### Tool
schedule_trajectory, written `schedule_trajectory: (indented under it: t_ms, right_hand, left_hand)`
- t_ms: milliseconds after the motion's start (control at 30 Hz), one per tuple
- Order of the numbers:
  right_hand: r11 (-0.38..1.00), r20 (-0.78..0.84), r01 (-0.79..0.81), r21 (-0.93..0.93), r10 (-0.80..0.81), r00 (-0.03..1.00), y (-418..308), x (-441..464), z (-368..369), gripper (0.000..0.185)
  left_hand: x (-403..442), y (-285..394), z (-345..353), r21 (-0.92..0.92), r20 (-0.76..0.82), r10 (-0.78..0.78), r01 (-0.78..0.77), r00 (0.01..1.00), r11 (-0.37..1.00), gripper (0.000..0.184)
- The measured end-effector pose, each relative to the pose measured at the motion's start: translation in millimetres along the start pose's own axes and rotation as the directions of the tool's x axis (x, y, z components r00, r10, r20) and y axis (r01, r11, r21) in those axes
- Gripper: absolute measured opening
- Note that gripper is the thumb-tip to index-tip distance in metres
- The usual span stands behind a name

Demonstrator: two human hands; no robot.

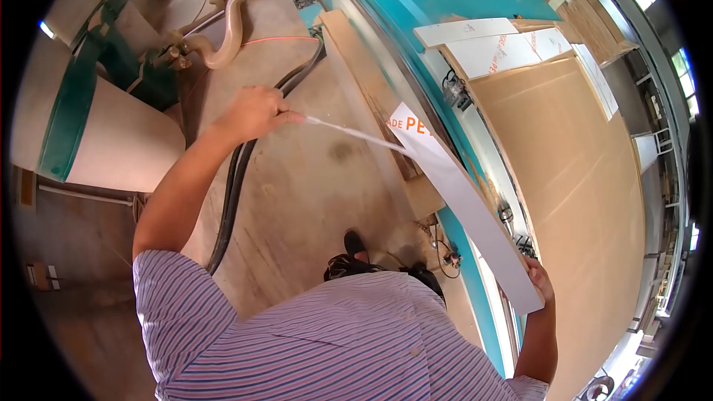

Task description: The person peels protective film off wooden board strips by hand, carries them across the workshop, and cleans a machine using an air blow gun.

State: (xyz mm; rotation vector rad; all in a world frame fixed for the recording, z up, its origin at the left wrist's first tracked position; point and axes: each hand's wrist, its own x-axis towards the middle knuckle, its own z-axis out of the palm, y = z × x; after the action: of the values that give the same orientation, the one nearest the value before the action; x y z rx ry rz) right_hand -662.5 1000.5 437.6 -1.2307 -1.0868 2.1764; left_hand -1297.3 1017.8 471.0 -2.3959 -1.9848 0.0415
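A long white strip (475, 215) with orange lettering at its far end slants across the middle right. Its near end is in my right hand (541, 281), with the fingers wrapped round the edge. Out to the left, my left hand (264, 113) is closed in a pinch on a thin, whitish film (349, 131). The film stretches taut from my left fingertips to the upper part of the strip. The strip lies above the edge of a teal machine bed (405, 7), beside a large brown board (564, 178).
White printed offcuts (505, 52) lie at the board's far edge. Black hoses (236, 178) run along the floor (297, 200) below my left arm. A green and white cylinder (119, 134) stands at the left, near a flexible duct (232, 30).
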Motion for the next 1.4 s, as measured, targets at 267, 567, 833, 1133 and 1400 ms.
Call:
schedule_trajectory:
  t_ms: [267,567,833,1133,1400]
  right_hand:
    - [0.985,0.257,-0.126,-0.119,0.153,0.954,-7.2,5.4,16.2,0.077]
    - [0.988,0.345,-0.125,-0.093,0.149,0.927,-6.1,-36.6,17.3,0.076]
    - [0.985,-0.026,-0.09,-0.145,0.087,0.996,-4.6,5.2,17.1,0.084]
    - [0.996,-0.188,0.02,-0.092,-0.037,0.982,7.2,5.6,14.4,0.077]
    - [0.965,0.159,-0.077,-0.249,0.119,0.98,-15.5,8.6,33.0,0.078]
  left_hand:
    - [-5.8,-118.7,45.4,0.251,-0.388,-0.218,0.33,0.895,0.91,0.014]
    - [-155.5,-341.6,22.5,-0.502,-0.115,-0.988,0.864,-0.108,-0.036,0.042]
    - [-43.3,-118.4,20.7,-0.412,-0.244,-0.591,-0.634,0.769,-0.654,0.032]
    - [-18.5,-18.0,40.0,-0.224,0.007,0.081,-0.078,0.997,0.971,0.029]
    - [-7.1,-201.1,84.6,-0.585,-0.053,-0.642,0.497,0.765,0.641,0.022]
